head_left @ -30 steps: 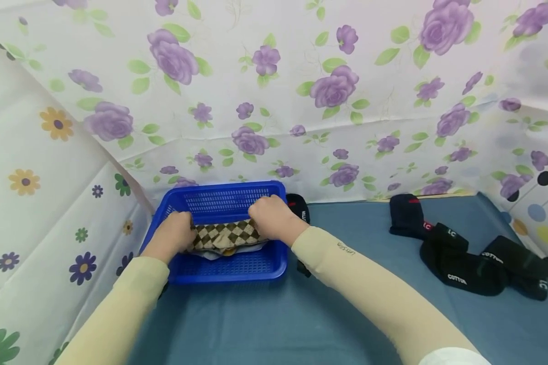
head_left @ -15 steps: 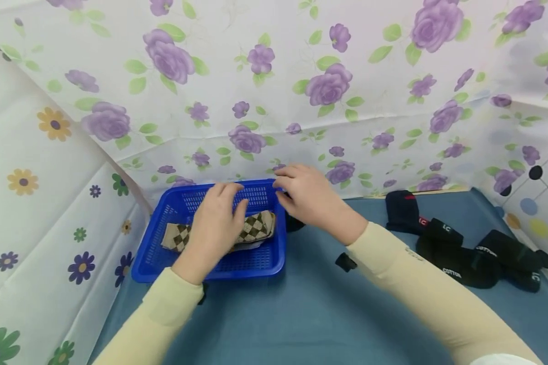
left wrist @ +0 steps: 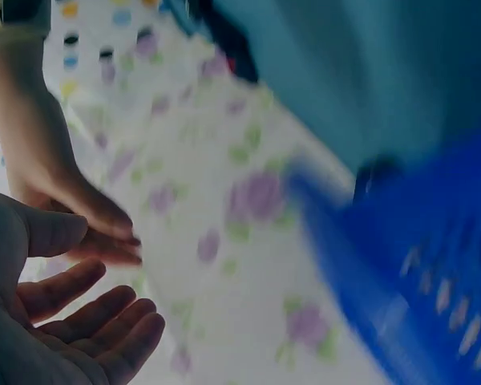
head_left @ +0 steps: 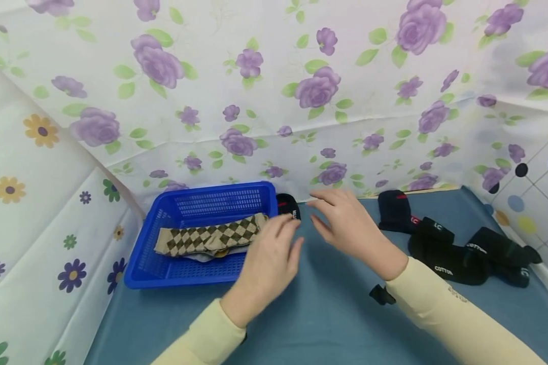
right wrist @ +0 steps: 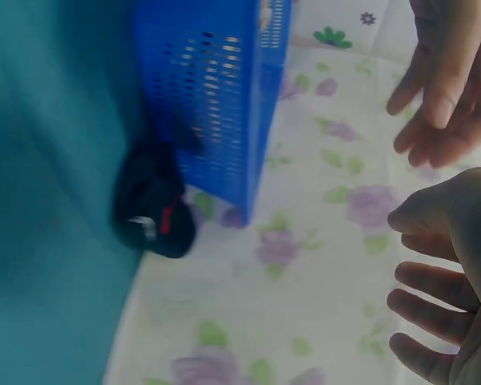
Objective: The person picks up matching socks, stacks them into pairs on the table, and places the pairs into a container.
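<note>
White sheet with purple roses point(head_left: 274, 101) hangs behind the work area; blue cloth point(head_left: 329, 319) covers the surface in front of it. Blue basket point(head_left: 178, 282), perforated walls, sits on the cloth at the left, near the sheet. Contents: checked brown-and-beige socks point(head_left: 196, 240), laid lengthwise across the basket, with a pale item point(head_left: 201, 257) partly showing beneath. Group of dark socks point(head_left: 458, 263), some lettered COTTON or LC, lies on the cloth well to the right. Left hand point(head_left: 267, 261) covers the basket's near right corner in the head view; fingers gently bent, thumb wide of them, nothing held. Right hand point(head_left: 351, 225) hangs over the cloth right of the basket; fingers loosely curved, thumb apart, likewise holding nothing. Single black sock point(head_left: 287, 204) with red mark stands just beside the basket's right wall; contact between them cannot be told
</note>
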{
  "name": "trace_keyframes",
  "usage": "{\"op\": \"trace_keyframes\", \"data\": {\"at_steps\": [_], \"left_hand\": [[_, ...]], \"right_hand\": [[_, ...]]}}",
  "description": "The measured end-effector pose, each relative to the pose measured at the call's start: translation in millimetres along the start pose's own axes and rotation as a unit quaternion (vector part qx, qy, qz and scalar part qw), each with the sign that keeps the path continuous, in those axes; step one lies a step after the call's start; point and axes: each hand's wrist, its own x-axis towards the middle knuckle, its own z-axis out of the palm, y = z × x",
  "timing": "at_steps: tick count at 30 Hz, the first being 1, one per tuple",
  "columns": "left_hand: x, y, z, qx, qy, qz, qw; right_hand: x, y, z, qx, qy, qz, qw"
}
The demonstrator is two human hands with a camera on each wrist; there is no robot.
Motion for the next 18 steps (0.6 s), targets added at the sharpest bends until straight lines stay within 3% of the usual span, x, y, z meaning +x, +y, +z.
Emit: {"op": "trace_keyframes", "data": {"at_steps": [4,10,14,18], "left_hand": [[-22.6,15.3,26.3,-0.005,-0.047,0.001,0.9989],[-53.2,18.7,59.6,-0.006,-0.134,-0.047,0.9899],[-71.3,15.4,73.4,0.008,-0.195,-0.077,0.9777],[-80.9,10.4,79.4,0.019,-0.225,-0.093,0.9696]], "right_hand": [[-25.5,3.3,13.0,0.004,-0.028,0.042,0.999],[-63.7,7.4,43.6,0.005,-0.083,0.075,0.994],[-80.5,10.8,64.8,0.006,-0.14,0.092,0.986],[-79.3,13.0,78.6,0.007,-0.194,0.108,0.975]]}}
